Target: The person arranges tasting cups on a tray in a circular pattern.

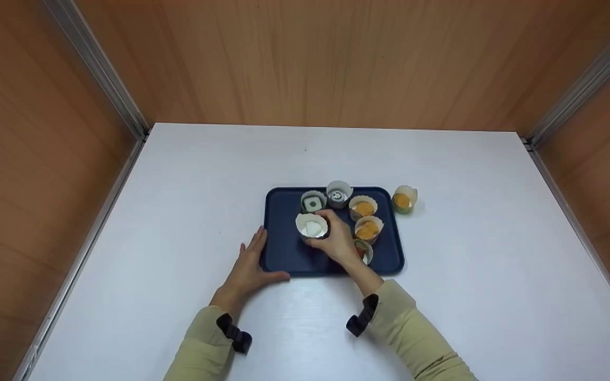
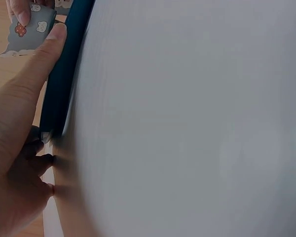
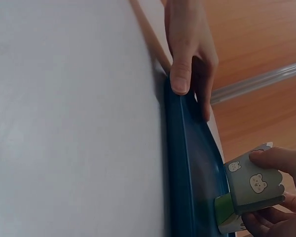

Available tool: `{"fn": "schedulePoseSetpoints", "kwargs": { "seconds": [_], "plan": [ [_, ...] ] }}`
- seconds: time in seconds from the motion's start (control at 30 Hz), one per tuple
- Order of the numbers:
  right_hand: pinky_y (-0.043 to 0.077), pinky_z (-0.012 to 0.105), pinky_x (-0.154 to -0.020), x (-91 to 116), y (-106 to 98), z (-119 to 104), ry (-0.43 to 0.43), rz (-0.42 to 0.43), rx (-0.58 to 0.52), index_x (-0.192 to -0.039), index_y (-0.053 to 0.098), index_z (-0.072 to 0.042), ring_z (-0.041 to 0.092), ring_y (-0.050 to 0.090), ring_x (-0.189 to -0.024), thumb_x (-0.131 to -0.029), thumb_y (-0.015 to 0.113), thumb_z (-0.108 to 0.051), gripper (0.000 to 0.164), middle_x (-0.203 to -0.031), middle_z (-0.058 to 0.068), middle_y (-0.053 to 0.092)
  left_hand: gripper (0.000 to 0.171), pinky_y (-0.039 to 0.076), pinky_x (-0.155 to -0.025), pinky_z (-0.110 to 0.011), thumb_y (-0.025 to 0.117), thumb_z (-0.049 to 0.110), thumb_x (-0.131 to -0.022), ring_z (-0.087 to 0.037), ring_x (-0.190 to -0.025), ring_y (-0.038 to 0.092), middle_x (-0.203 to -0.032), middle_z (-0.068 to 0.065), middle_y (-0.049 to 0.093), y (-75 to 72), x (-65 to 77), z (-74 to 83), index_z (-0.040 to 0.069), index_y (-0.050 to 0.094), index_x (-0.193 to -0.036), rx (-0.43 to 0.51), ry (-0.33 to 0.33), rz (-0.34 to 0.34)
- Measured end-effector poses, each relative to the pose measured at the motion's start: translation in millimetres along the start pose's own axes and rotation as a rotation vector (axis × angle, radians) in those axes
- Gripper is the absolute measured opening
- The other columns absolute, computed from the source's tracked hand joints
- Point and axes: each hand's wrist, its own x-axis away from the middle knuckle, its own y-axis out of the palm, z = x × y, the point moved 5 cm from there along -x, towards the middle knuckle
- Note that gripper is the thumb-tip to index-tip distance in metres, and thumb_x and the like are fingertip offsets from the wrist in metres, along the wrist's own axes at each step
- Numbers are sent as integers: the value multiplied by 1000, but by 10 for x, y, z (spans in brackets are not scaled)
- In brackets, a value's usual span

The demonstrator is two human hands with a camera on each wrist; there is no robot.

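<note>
My right hand (image 1: 337,241) grips a grey-green paper baking cup (image 3: 255,180) with cartoon animal prints, thumb and fingers on opposite sides. In the head view a white piece lies inside this cup, just over the dark blue tray (image 1: 284,254). At the tray's near left corner rests my left hand (image 1: 249,270), thumb along the front edge and fingers extended along the left side. Beyond the gripped cup stands a cup with a pale square piece (image 1: 313,203), beside a cup with a round grey-white piece (image 1: 339,194). Two cups with orange contents (image 1: 363,207) stand to the right.
Partly behind my right wrist is another cup (image 1: 363,251) with reddish and white contents. Off the tray, at its far right corner, a green-based cup (image 1: 404,200) with orange contents stands on the white table (image 1: 469,238). Wooden panels (image 1: 305,63) border the table.
</note>
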Motion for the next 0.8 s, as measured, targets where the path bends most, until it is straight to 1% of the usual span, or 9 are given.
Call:
{"fn": "schedulePoseSetpoints", "kwargs": {
  "seconds": [0.23,0.53,0.73,0.8],
  "plan": [
    [43,38,-85,-37,52,22,64,-16,42,-111,52,-4,26,53,-98,-59,81,-11,59,-107,14,58,116,2,-107,-47,77,52,-56,-27,-132,15,-146,-14,14,-2,-2,9,0,17,-140,-4,16,5],
    [42,40,-86,-85,107,44,66,3,57,-110,52,-1,29,52,-99,-59,80,-6,58,-106,17,58,116,4,-106,-51,76,54,-56,-29,-131,16,-145,-16,15,0,-2,10,-2,18,-140,-11,35,9],
    [42,40,-86,-101,143,79,75,4,71,-111,52,-2,29,51,-101,-58,79,-4,59,-108,17,56,116,4,-105,-51,76,53,-56,-28,-131,17,-145,-16,15,-6,4,18,-2,18,-139,-10,53,22],
    [41,41,-86,-104,150,80,71,6,71,-111,52,-2,30,51,-101,-58,79,-4,59,-108,17,56,116,4,-106,-50,76,53,-56,-28,-131,17,-145,-16,15,-6,3,19,-2,18,-140,-10,50,22]
  ]
}}
